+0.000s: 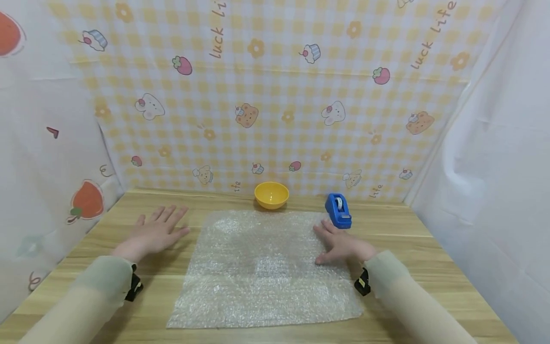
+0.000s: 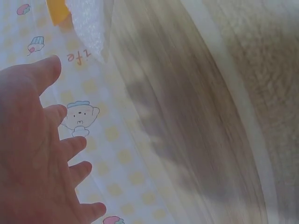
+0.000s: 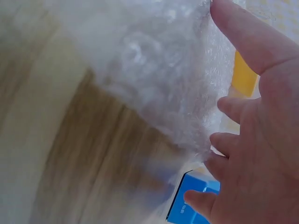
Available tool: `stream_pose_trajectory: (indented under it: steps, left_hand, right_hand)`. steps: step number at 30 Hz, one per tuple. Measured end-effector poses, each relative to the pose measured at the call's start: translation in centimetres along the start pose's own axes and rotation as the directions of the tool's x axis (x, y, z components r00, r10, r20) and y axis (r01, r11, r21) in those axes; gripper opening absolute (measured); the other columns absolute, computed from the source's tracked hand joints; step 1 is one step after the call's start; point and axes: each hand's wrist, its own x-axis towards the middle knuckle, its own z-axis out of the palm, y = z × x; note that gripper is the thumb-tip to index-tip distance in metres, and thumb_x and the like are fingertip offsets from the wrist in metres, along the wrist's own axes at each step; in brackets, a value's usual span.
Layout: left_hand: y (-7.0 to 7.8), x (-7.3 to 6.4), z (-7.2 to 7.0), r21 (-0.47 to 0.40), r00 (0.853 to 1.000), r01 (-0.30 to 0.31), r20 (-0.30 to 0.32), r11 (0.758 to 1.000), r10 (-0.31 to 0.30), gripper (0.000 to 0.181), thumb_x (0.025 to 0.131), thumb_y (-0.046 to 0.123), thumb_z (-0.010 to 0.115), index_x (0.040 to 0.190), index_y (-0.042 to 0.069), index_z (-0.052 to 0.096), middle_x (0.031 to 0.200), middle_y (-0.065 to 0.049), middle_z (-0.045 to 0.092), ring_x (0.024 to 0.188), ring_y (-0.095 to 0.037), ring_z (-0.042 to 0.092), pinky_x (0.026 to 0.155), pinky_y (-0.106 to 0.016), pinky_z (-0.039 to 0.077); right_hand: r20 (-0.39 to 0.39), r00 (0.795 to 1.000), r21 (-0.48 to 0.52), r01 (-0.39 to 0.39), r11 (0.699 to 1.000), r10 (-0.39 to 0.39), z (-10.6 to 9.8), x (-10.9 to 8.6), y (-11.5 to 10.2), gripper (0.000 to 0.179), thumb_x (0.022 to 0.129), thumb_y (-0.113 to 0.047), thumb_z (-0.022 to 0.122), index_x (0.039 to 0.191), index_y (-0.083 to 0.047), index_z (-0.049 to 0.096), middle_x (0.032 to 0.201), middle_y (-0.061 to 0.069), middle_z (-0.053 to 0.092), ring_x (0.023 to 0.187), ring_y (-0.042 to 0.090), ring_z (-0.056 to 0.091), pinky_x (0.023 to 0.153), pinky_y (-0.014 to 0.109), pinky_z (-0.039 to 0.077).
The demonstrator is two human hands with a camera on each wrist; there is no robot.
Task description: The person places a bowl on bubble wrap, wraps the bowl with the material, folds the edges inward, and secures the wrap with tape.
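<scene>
A sheet of clear bubble wrap (image 1: pixel 262 267) lies spread flat over the middle of the wooden table. My left hand (image 1: pixel 153 234), fingers spread and straight, is beside the sheet's left edge and holds nothing; in the left wrist view the same hand (image 2: pixel 32 144) casts a shadow on the wood. On the right, my other hand (image 1: pixel 341 243) has its fingers extended over the sheet's right edge, near the far corner. Just beyond its fingertips stands a blue tape dispenser (image 1: pixel 338 210) with a roll in it. A yellow bowl (image 1: pixel 271 196) sits behind the sheet's far edge.
The wooden table (image 1: pixel 399 296) reaches back to a yellow checked cloth (image 1: pixel 288 138) hanging behind it. White cloths hang at both sides, the left one (image 1: pixel 47 157) printed with fruit. Black wrist cameras (image 1: pixel 134 284) are strapped at both sleeves.
</scene>
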Motion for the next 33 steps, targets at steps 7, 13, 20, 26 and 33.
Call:
stream_pose_trajectory:
  steps: [7, 13, 20, 26, 33]
  left_hand:
    - [0.6, 0.4, 0.3, 0.009, 1.0, -0.018, 0.023, 1.0, 0.018, 0.08, 0.097, 0.064, 0.032, 0.155, 0.012, 0.016, 0.156, -0.027, 0.01, 0.139, -0.054, 0.005, 0.101, -0.075, -0.006]
    - [1.6, 1.2, 0.3, -0.003, 0.999, -0.037, 0.019, 0.999, 0.037, 0.077, 0.098, 0.062, 0.034, 0.155, 0.013, 0.018, 0.156, -0.026, 0.011, 0.139, -0.053, 0.007, 0.101, -0.075, -0.004]
    - [2.9, 2.9, 0.5, -0.001, 0.997, -0.069, -0.032, 0.998, 0.069, 0.081, 0.096, 0.066, 0.03, 0.155, 0.012, 0.021, 0.157, -0.024, 0.016, 0.14, -0.05, 0.012, 0.102, -0.076, -0.001]
    - [4.5, 4.3, 0.3, -0.01, 0.993, -0.112, -0.036, 0.994, 0.111, 0.079, 0.097, 0.064, 0.03, 0.155, 0.012, 0.018, 0.156, -0.024, 0.016, 0.139, -0.051, 0.012, 0.102, -0.076, 0.001]
    - [5.7, 5.9, 0.7, -0.066, 0.986, -0.144, -0.092, 0.987, 0.138, 0.075, 0.098, 0.06, 0.035, 0.155, 0.013, 0.022, 0.155, -0.024, 0.022, 0.138, -0.051, 0.019, 0.102, -0.076, 0.008]
  right_hand:
    - [0.005, 1.0, 0.004, 0.0, 1.0, 0.0, 0.3, 0.0, 0.2, 0.098, 0.079, -0.055, 0.072, 0.153, -0.008, 0.026, 0.158, 0.025, 0.01, 0.144, 0.043, 0.01, 0.11, 0.063, 0.018]
    - [-0.001, 1.0, 0.06, 0.005, 0.998, -0.005, 0.0, -0.1, 0.3, 0.099, 0.08, -0.051, 0.073, 0.153, -0.007, 0.024, 0.157, 0.027, 0.006, 0.143, 0.045, 0.007, 0.11, 0.064, 0.017]
    - [-0.057, 0.998, 0.148, 0.026, 0.989, -0.017, -1.0, -0.3, 0.6, 0.101, 0.078, -0.043, 0.079, 0.153, -0.005, 0.024, 0.157, 0.028, 0.0, 0.141, 0.049, 0.006, 0.107, 0.067, 0.02]
    - [-0.013, 1.0, 0.174, 0.014, 0.985, -0.012, -1.2, -0.6, 1.3, 0.102, 0.077, -0.039, 0.081, 0.154, -0.006, 0.022, 0.158, 0.027, -0.001, 0.142, 0.049, 0.007, 0.107, 0.067, 0.021]
    - [0.019, 0.998, 0.194, 0.047, 0.98, -0.052, -0.8, -0.5, 1.8, 0.102, 0.076, -0.035, 0.082, 0.154, -0.008, 0.022, 0.158, 0.025, -0.001, 0.143, 0.047, 0.005, 0.108, 0.068, 0.018]
